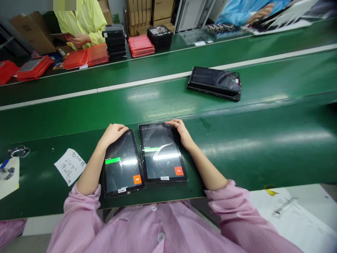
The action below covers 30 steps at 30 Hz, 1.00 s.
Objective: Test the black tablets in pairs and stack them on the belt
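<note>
Two black tablets lie side by side on the green bench in front of me. Both screens are lit, each with a green bar and an orange-red "Fail" box. My left hand rests at the top left corner of the left tablet, its fingers stretched along the top edge. At the top right corner of the right tablet, my right hand lies with its fingers extended over the rim. Neither hand lifts a tablet. Both thumbs are mostly hidden.
Farther back, stacked black tablets lie on the green belt. A handwritten note is left of my arm. Across the line are red pouches, black stacks, a person in yellow and another person's blue sleeve.
</note>
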Tool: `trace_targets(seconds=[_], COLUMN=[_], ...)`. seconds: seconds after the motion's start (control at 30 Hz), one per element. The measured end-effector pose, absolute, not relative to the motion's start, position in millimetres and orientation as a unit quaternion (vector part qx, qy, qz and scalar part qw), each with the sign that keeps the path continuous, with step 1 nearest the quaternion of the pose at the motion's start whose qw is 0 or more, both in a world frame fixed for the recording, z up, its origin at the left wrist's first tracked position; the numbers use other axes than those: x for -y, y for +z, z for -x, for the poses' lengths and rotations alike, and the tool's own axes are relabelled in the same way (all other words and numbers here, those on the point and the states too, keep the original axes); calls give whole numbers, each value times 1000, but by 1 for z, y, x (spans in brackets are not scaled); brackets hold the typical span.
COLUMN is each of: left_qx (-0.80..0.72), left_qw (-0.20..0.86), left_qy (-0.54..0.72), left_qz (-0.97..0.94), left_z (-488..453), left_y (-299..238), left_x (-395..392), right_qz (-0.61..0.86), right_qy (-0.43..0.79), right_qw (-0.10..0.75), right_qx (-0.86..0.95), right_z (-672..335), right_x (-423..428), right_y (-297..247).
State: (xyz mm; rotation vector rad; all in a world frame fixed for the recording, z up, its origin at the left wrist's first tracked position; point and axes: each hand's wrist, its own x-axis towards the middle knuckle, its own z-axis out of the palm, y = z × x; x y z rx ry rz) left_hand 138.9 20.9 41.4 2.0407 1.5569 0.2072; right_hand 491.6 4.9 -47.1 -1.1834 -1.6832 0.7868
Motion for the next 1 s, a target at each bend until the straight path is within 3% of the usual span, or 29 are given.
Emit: trace_targets(seconds=[0.1, 0.3, 0.77, 1.0], left_qx=[-598, -536, -537, -513], left_qw=[250, 329, 317, 294], left_qy=[74, 16, 28, 20], left_qz=[-758, -777, -781, -806], left_z=[-143, -132, -130, -149], left_y=[39, 48, 49, 54], left_x=[-20, -19, -22, -32], right_qz=[479, 461, 470, 466], right_qy=[303, 321, 278, 253], right_qw=[452, 459, 418, 452], right_qx=[689, 688, 726, 717], right_z=[-492, -494, -493, -490], right_x=[-5, -3, -3, -8], right_y=[-48, -43, -45, -47])
